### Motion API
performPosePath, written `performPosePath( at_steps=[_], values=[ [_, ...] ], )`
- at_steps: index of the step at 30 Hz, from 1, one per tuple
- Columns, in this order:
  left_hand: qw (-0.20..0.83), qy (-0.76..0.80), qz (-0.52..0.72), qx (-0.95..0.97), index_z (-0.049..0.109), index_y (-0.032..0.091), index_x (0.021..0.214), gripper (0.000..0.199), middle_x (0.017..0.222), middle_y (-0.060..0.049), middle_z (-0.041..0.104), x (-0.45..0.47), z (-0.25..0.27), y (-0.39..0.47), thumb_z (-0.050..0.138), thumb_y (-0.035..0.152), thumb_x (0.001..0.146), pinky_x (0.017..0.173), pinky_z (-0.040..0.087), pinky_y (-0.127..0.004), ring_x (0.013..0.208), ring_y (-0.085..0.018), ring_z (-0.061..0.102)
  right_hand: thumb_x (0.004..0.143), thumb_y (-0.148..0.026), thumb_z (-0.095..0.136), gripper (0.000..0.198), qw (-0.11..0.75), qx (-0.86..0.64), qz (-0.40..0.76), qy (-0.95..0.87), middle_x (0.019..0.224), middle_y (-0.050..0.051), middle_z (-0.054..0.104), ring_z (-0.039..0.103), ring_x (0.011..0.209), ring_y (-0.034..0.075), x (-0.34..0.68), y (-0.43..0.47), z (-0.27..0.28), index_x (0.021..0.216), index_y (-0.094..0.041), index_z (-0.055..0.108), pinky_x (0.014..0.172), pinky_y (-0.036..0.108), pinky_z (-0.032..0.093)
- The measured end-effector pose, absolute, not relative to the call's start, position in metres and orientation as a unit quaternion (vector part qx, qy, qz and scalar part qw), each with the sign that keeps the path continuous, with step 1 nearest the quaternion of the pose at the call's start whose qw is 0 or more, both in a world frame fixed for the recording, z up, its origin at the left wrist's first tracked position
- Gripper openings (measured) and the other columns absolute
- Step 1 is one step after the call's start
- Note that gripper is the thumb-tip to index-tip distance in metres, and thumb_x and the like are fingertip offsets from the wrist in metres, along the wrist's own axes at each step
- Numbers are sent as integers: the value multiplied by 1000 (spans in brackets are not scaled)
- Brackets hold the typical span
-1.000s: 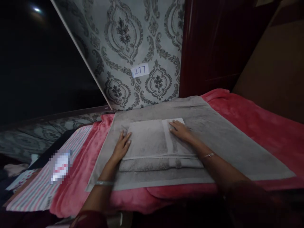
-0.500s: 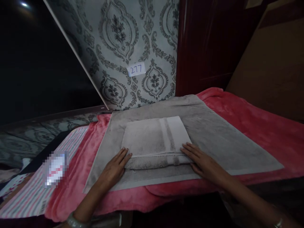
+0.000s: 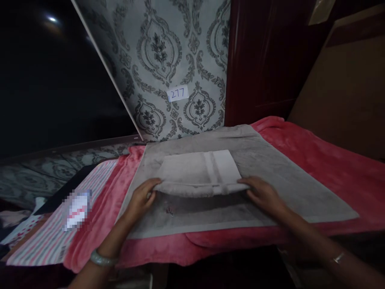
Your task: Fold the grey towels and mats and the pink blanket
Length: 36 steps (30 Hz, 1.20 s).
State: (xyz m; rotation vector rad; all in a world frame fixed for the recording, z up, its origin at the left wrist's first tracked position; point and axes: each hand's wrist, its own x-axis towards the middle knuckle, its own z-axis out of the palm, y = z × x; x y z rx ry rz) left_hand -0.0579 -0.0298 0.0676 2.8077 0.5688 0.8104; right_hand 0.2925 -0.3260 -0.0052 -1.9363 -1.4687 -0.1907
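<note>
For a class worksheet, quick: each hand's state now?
Left hand: closed, holding folded grey rectangular cloth, left side.
Right hand: closed, holding that cloth's right side.

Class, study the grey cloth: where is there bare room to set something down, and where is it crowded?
The widest free patch of grey cloth lies right of the folded towel, bordered by the red blanket. A narrower one lies behind the towel, toward the patterned wall. The towel's near edge is crowded: left hand and right hand grip it.

On my feed, grey damask wallpaper (image 3: 159,52) bearing a "277" label (image 3: 177,93) meets a dark-red panel (image 3: 258,56); a black screen (image 3: 48,84) reflects a bright light (image 3: 52,19).
</note>
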Motion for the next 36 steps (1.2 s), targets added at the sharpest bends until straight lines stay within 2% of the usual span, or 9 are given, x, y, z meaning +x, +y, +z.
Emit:
performPosePath(
  at_steps=[7, 11, 14, 18, 21, 24, 28, 32, 36],
  values=[
    [100, 213, 416, 878, 66, 21, 112, 35, 103, -5, 71, -11, 199, -19, 53, 37, 84, 87, 54, -33, 94, -21, 65, 82, -28, 58, 23, 620, -643, -117, -435, 95, 3, 67, 62, 84, 18, 326, -290, 144, 103, -21, 65, 76, 32, 52],
    [221, 238, 428, 843, 66, 18, 110, 37, 92, -4, 67, 10, 237, 8, 58, 40, 81, 72, 52, -27, 81, -17, 61, 88, -27, 55, 20, 660, -624, -77, -410, 91, 2, 65, 58, 74, 13, 347, -253, 185, 103, -18, 65, 70, 27, 49],
    [337, 274, 377, 818, 68, 18, 106, 38, 87, -3, 67, 25, 214, 37, 64, 43, 78, 67, 51, -25, 76, -16, 60, 90, -24, 51, 22, 607, -689, 2, -396, 95, 4, 70, 62, 79, 14, 367, -217, 160, 103, -17, 68, 74, 27, 51],
    [447, 424, 288, 733, 70, 17, 90, 40, 73, -1, 67, 46, 130, 59, 76, 48, 67, 67, 53, -28, 73, -18, 64, 88, -19, 50, 27, 455, -828, 85, -318, 87, 7, 74, 67, 80, 18, 370, -178, 82, 98, -13, 74, 74, 28, 53],
    [448, 478, 266, 707, 68, 14, 77, 33, 64, -4, 66, 57, 69, 63, 76, 44, 67, 69, 55, -34, 72, -23, 67, 83, -18, 55, 26, 405, -865, 85, -284, 86, 11, 75, 70, 85, 22, 362, -167, 32, 96, -11, 76, 77, 30, 53],
    [422, 498, 289, 700, 69, 16, 76, 23, 74, -7, 72, 61, 34, 70, 72, 38, 71, 83, 55, -36, 89, -26, 70, 87, -19, 51, 34, 369, -884, 70, -278, 102, 12, 76, 70, 98, 22, 360, -165, 8, 108, -11, 75, 84, 29, 52],
    [397, 506, 296, 706, 72, 17, 84, 17, 87, -6, 76, 61, 19, 83, 67, 31, 75, 94, 52, -34, 106, -25, 68, 93, -20, 43, 42, 316, -898, 63, -299, 114, 13, 74, 69, 103, 20, 366, -168, 5, 122, -9, 71, 86, 25, 51],
    [381, 513, 259, 724, 73, 15, 84, 19, 78, -6, 75, 58, 27, 90, 70, 30, 72, 81, 56, -33, 89, -25, 71, 89, -15, 47, 40, 245, -909, 62, -332, 116, 15, 73, 68, 107, 23, 375, -166, 26, 119, -9, 73, 90, 28, 50],
    [324, 530, 223, 751, 74, 13, 86, 21, 88, -14, 76, 72, 56, 81, 72, 25, 69, 82, 55, -41, 97, -36, 71, 86, -11, 47, 47, 191, -909, 32, -369, 128, 16, 68, 64, 115, 27, 371, -148, 56, 127, -14, 70, 96, 34, 48]
  ],
)
